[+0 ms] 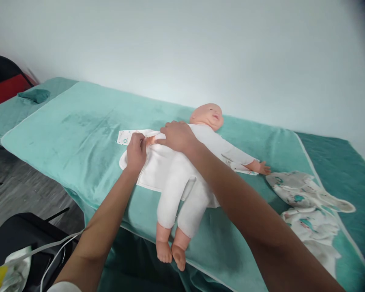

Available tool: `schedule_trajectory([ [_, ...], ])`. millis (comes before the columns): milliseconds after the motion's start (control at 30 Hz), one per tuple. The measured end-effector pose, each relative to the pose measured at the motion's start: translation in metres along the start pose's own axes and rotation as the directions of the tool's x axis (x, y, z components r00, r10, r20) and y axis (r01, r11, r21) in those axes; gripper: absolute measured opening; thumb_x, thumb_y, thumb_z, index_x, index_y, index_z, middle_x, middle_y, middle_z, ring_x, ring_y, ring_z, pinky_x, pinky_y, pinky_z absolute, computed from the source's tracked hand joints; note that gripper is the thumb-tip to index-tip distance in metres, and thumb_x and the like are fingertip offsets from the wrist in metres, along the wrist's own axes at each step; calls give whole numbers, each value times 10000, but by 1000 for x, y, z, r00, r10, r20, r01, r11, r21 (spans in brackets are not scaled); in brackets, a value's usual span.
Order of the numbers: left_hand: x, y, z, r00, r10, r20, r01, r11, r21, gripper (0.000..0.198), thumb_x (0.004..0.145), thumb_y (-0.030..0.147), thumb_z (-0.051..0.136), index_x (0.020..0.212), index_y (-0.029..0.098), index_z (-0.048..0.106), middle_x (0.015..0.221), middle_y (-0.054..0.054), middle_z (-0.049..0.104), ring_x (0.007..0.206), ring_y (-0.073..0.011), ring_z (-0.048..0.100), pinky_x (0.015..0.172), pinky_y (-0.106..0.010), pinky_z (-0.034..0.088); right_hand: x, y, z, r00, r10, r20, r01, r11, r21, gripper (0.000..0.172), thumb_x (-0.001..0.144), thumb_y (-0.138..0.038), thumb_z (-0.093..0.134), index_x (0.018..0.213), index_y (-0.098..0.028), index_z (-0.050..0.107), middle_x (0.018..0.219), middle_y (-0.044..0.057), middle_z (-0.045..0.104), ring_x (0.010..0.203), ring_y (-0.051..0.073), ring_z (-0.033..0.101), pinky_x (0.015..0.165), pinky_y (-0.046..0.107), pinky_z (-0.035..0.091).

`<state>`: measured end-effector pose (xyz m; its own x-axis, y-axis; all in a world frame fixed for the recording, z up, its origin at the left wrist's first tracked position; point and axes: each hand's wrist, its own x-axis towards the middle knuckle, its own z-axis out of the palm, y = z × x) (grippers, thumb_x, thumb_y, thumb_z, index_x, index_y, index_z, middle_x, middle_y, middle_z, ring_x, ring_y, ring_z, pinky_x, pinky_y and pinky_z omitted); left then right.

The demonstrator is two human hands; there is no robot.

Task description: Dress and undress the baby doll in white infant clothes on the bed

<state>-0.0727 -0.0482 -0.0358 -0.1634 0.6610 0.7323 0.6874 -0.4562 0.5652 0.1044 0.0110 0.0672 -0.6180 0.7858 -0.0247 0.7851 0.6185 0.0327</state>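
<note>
A baby doll (pixel 170 166) in white clothes lies on its back on a green-covered bed, its head (pixel 206 115) toward the wall. My left hand (pixel 136 151) is closed around the doll's hand at the end of its outstretched arm; a bit of bare forearm (pixel 151 140) shows between my hands. Bent over the doll's upper arm near the shoulder, my right hand (pixel 179 136) pinches the white sleeve. A patterned garment (pixel 125 137) spreads out under that arm. The doll's other hand (pixel 263 168) reaches out to the right.
Patterned baby clothes (pixel 313 215) lie in a pile at the right. The green cover (pixel 73 121) drapes over the bed's front edge. A black chair (pixel 30 235) with a cable (pixel 53 243) stands at lower left, another chair (pixel 6 81) with red farther back. The wall (pixel 170 48) rises behind.
</note>
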Motion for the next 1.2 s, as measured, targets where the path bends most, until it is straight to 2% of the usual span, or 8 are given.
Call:
schedule_trajectory([
  [167, 3, 11, 9, 981, 15, 194, -8, 999, -37, 150, 1050, 329, 461, 933, 242, 496, 992, -66, 614, 928, -188, 581, 858, -334, 470, 15, -13, 9, 999, 43, -24, -43, 999, 7, 382, 1004, -403, 517, 1185, -122, 703, 1210, 207, 698, 1188, 368, 608, 1001, 485, 435],
  [333, 9, 13, 4, 942, -279, 186, 284, 959, -1, 147, 1021, 341, 506, 970, 225, 580, 1058, -83, 667, 1026, -199, 622, 958, -330, 489, -5, -3, 5, 969, 101, -224, -50, 974, 221, 315, 1005, -311, 470, 1202, -152, 656, 1249, 184, 684, 1166, 339, 604, 989, 459, 452],
  [467, 11, 11, -1, 846, -502, 180, 523, 846, -104, 263, 1004, 417, 528, 1100, 212, 662, 1102, -62, 735, 1024, -184, 668, 950, -303, 501, -64, 32, 13, 692, 499, -521, -239, 840, 487, 308, 1001, -289, 416, 1202, -179, 621, 1249, 176, 660, 1171, 312, 590, 995, 426, 446],
  [533, 13, 11, -1, 836, -504, 217, 538, 830, -145, 292, 986, 434, 555, 1106, 207, 693, 1111, -60, 750, 1041, -186, 675, 965, -302, 492, -93, 49, 23, 567, 698, -438, -418, 702, 577, 312, 996, -339, 430, 1184, -173, 616, 1145, 173, 677, 1063, 314, 618, 933, 428, 460],
  [600, 16, 13, -1, 831, -497, 250, 542, 824, -163, 309, 959, 454, 593, 1097, 203, 710, 1075, -56, 754, 1003, -186, 674, 944, -306, 485, -115, 61, 33, 535, 809, -244, -567, 558, 606, 356, 1002, -444, 455, 1190, -186, 614, 995, 144, 710, 952, 319, 643, 871, 425, 468],
  [800, 36, 21, 3, 773, -504, 386, 576, 813, -90, 237, 875, 411, 667, 796, 188, 662, 784, 7, 653, 779, -156, 567, 753, -292, 406, -135, 65, 51, 579, 804, -137, -604, 535, 590, 488, 1023, -563, 397, 1287, -207, 600, 968, 151, 771, 944, 345, 691, 882, 444, 472],
  [967, 55, 37, 16, 752, -511, 416, 591, 803, -81, 167, 879, 333, 644, 788, 195, 624, 804, 12, 635, 786, -155, 555, 778, -298, 403, -131, 60, 62, 623, 762, -178, -337, 467, 818, 557, 959, -603, 490, 1350, -217, 575, 949, 103, 786, 928, 305, 708, 903, 443, 512],
  [1200, 81, 52, 40, 772, -506, 384, 553, 833, -14, 146, 880, 213, 626, 739, 185, 600, 759, -13, 631, 737, -163, 534, 776, -316, 413, -115, 52, 80, 753, 590, -291, -7, 450, 893, 647, 955, -603, 515, 1455, -193, 498, 1427, 171, 655, 1312, 281, 637, 1145, 493, 474],
])
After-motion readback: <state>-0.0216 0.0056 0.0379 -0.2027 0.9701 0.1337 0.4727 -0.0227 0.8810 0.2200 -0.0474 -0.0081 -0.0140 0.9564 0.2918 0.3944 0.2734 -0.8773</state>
